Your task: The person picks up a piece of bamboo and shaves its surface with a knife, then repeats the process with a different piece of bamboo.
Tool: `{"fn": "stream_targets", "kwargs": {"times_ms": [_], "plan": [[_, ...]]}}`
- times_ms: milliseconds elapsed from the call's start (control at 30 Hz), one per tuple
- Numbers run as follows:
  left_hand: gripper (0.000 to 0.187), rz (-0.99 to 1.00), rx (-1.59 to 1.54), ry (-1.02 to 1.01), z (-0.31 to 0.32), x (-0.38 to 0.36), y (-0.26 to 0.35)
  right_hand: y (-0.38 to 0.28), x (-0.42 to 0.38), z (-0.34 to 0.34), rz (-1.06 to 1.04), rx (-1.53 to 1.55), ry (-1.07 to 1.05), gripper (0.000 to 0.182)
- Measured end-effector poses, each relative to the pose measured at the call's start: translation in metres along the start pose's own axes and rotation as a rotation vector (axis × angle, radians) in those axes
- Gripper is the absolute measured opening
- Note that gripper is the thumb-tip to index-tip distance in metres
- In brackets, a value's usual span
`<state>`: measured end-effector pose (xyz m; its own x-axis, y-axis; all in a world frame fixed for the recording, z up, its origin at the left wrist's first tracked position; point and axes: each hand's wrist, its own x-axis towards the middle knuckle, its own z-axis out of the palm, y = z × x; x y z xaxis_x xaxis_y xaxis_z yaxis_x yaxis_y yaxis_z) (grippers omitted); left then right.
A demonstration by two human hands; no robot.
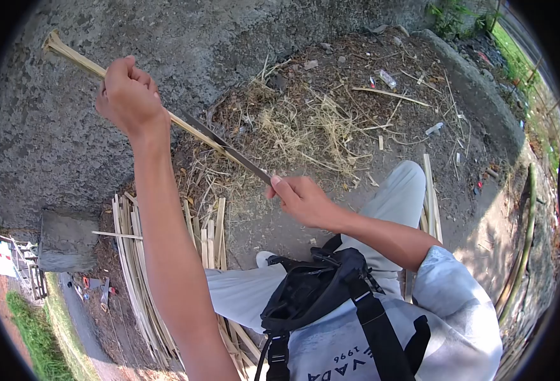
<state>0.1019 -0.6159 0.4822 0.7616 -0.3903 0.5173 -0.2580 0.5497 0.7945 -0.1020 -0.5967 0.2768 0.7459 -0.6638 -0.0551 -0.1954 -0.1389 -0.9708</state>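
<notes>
My left hand (pixel 130 98) is closed around a long, pale bamboo strip (pixel 194 131), raised on a slant over the ground. The strip's upper left end is splayed and sticks out beyond my fist. In my right hand (pixel 302 200) is a knife with a long, dark, narrow blade (pixel 248 166); its handle is hidden by my fingers. The blade lies along the strip's lower right part and crosses it at a shallow angle. Whether the edge is cutting into the strip cannot be seen.
A rough concrete wall (pixel 184 44) stands in front. Shavings (pixel 318 130) cover the ground below my hands. Bamboo strips (pixel 134 273) are stacked at left, with more strips (pixel 429 197) by my knee. A black bag (pixel 318 289) hangs at my waist.
</notes>
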Motion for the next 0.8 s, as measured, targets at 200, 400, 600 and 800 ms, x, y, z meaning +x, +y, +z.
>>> {"fn": "stream_targets", "kwargs": {"times_ms": [200,400,600,800], "plan": [[0.031,-0.008,0.029,0.057,-0.002,-0.003,0.005,0.108,0.015,0.010,0.288,-0.277,-0.059,0.056],[0.031,0.012,0.033,0.035,0.003,-0.004,0.003,-0.025,0.015,-0.017,0.084,0.001,-0.005,0.053],[0.032,0.046,0.107,0.051,0.008,-0.009,0.006,0.101,0.004,0.041,-0.068,-0.167,0.117,0.056],[0.033,0.067,0.045,0.032,0.010,-0.015,0.007,0.011,0.014,-0.008,0.187,-0.207,-0.031,0.057]]}}
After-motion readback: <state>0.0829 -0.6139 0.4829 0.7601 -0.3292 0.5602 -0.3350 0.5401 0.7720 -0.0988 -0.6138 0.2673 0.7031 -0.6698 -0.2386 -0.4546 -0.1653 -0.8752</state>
